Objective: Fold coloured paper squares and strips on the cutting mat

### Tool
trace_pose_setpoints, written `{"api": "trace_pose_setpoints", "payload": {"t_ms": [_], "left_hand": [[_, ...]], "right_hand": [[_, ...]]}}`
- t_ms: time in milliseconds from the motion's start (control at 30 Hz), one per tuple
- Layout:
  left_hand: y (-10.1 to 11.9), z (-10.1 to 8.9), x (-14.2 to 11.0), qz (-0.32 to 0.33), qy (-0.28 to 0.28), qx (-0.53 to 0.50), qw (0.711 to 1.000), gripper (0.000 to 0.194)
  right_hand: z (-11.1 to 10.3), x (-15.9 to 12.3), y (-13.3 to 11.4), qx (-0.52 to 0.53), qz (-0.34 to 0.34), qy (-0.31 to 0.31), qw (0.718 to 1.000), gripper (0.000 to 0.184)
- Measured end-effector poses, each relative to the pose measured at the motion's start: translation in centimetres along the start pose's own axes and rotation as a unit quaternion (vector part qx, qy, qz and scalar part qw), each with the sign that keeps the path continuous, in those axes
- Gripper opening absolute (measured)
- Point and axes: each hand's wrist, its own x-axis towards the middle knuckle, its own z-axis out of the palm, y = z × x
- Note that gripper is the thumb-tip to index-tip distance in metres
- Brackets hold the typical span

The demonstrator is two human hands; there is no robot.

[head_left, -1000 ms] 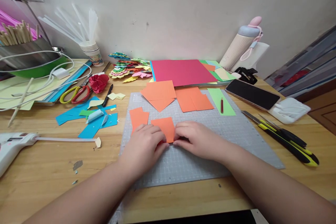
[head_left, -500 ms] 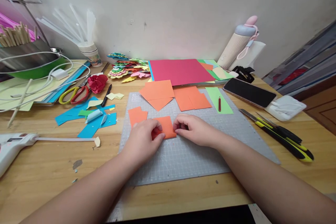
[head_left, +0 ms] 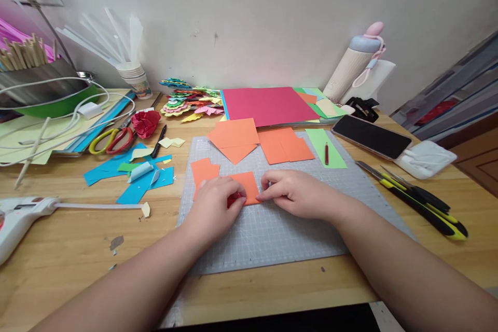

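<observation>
A folded piece of orange paper (head_left: 249, 184) lies on the grey cutting mat (head_left: 272, 241), its near edge doubled over. My left hand (head_left: 213, 205) covers its left part, fingers curled and thumb at the near edge. At the near right corner, the fingertips of my right hand (head_left: 298, 192) touch the fold, with the index finger reaching forward and the other fingers bent. Beyond my hands are more orange pieces (head_left: 237, 135) and a second orange group (head_left: 284, 146). A smaller orange scrap (head_left: 205, 168) sits just past my left hand.
Right of the mat lie a utility knife (head_left: 420, 205) and a phone (head_left: 371, 136). A short red pencil (head_left: 326, 153) rests on green paper (head_left: 336, 158). Leftward are blue paper scraps (head_left: 134, 192), scissors (head_left: 112, 139) and a glue gun (head_left: 23, 223). Magenta paper (head_left: 268, 106) lies at the back.
My right hand's index finger has straightened and now presses on the fold's corner, where the fingertips were bunched at the paper's edge before. My left hand stays in place.
</observation>
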Motion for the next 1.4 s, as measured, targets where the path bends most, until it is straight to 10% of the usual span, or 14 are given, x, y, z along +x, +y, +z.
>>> {"api": "trace_pose_setpoints", "payload": {"t_ms": [267,1067,1400], "left_hand": [[0.2,-0.3,-0.4,0.132,-0.041,0.094,0.986,0.022],[-0.5,-0.3,-0.3,0.160,-0.095,0.145,0.972,0.041],[-0.4,-0.3,-0.3,0.160,-0.092,0.155,0.970,0.039]], "right_hand": [[0.1,0.1,0.2,0.024,0.002,0.005,1.000,0.043],[0.1,0.8,1.4,0.116,0.031,0.039,0.992,0.042],[-1.0,-0.3,-0.8,-0.022,-0.024,-0.019,0.999,0.033]]}}
